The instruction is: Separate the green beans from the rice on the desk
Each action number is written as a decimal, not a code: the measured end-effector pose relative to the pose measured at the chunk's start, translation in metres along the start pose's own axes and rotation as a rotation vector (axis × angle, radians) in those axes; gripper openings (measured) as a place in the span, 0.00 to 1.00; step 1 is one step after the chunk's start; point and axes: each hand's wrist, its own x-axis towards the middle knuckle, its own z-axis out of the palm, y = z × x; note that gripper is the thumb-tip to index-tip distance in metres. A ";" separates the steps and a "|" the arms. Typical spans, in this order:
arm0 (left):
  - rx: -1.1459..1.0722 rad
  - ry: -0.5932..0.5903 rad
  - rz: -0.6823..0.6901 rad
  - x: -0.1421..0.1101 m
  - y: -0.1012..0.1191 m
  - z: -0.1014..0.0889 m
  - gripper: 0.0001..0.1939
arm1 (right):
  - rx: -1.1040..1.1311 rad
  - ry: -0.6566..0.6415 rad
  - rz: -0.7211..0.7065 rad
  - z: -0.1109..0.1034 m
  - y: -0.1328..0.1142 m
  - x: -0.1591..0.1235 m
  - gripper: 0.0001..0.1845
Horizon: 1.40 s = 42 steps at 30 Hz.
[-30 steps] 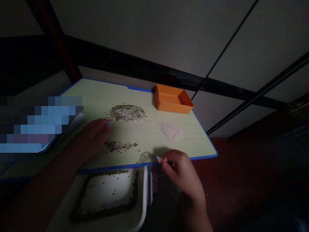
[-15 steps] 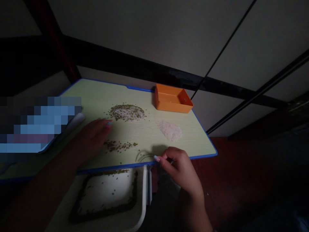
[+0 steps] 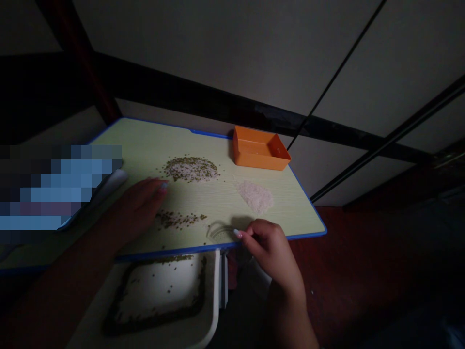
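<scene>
My right hand is closed at the table's front edge. Thumb and fingers pinch a clear, thin-rimmed curved piece, whose exact kind I cannot make out. My left hand lies low over the table with its fingers stretched out, holding nothing that I can see. Just beyond its fingertips is a heap of white grains mixed with green beans. A smaller scatter of dark beans and grains lies to the right of that hand. Past my right hand lies a pile of white grains.
An orange open box stands at the table's back right. Below the front edge is a white tub with green beans around its floor. The blue-edged table stands by panelled walls. A blurred-out bright object is at left.
My right hand has shifted slightly to the right and away from me, with the clear curved piece in it. My left hand has hardly moved.
</scene>
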 end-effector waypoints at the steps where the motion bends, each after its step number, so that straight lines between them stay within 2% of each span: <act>1: -0.015 -0.009 -0.014 0.000 0.000 0.000 0.33 | -0.008 0.023 0.012 0.000 0.001 0.000 0.17; 5: -0.077 -0.040 -0.047 0.001 0.002 -0.001 0.34 | -0.028 0.055 0.045 0.001 0.005 0.002 0.17; 11: -0.077 -0.039 -0.041 0.000 0.007 -0.004 0.33 | 0.005 -0.008 0.001 0.002 0.002 0.002 0.16; 16: -0.069 -0.040 -0.086 -0.001 0.010 -0.004 0.33 | -0.018 0.050 0.014 0.002 0.002 0.003 0.17; 23: -0.088 -0.064 -0.051 -0.001 0.008 -0.003 0.32 | -0.069 0.012 -0.009 0.010 -0.003 0.005 0.16; 32: -0.095 -0.058 -0.050 0.000 0.005 -0.003 0.31 | -0.138 0.098 0.054 0.006 0.004 0.008 0.17; 42: -0.098 -0.044 -0.052 -0.001 0.006 -0.003 0.30 | -0.083 0.077 0.021 0.011 0.000 0.010 0.17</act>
